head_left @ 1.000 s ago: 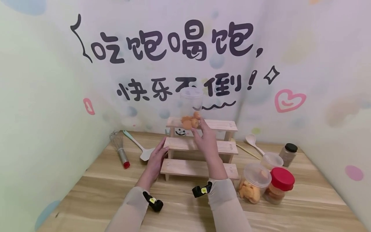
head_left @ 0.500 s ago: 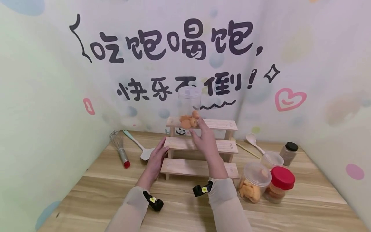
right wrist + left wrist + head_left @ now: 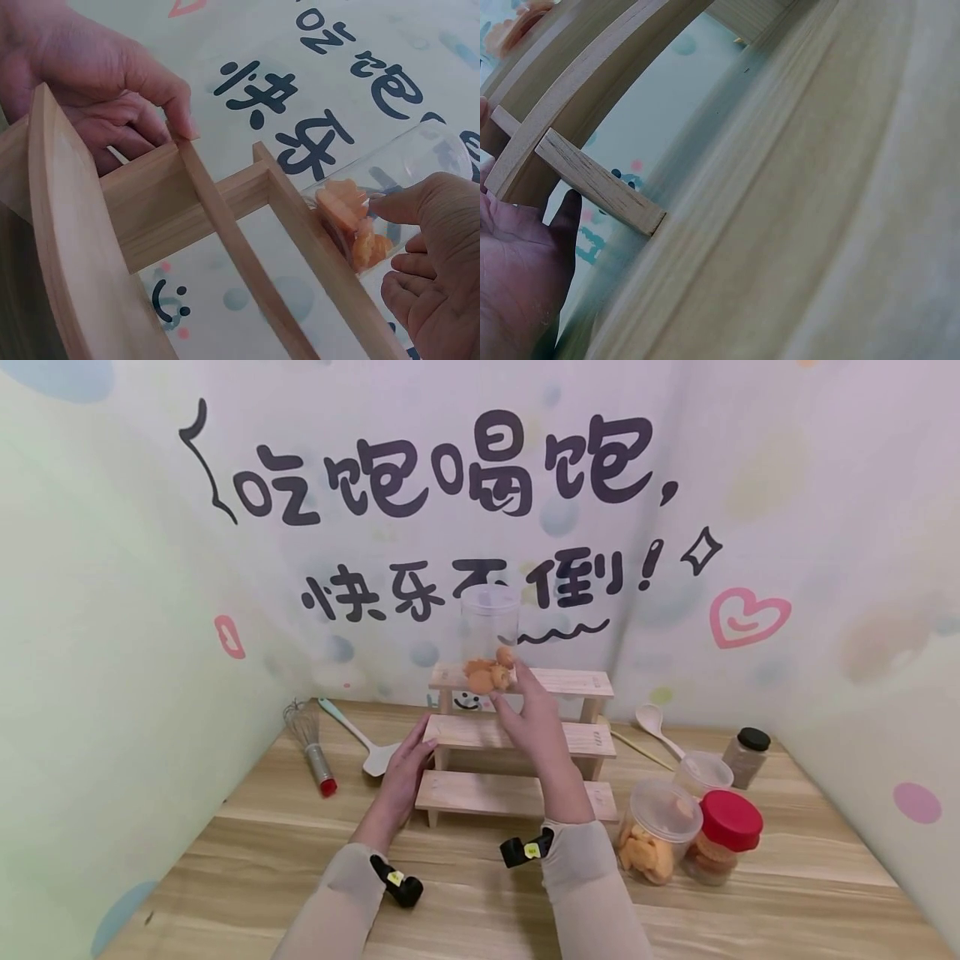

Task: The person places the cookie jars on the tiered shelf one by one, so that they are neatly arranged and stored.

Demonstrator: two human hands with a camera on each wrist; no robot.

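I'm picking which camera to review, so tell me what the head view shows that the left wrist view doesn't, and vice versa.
Only the head view shows the whisk, spatula, ladle and red-lidded jar, and plainly shows the right hand holding the clear jar; the left wrist view's orange corner patch is too blurred to name. Only the left wrist view shows the palm of the left hand. Both show the wooden stand, the left hand at its left end, and the table.

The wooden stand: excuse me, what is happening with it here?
A person's right hand holds a clear jar of orange pieces upright at the top tier of a wooden stand. The left hand grips the stand's left side at the middle tier. A red-lidded jar stands on the table at right.
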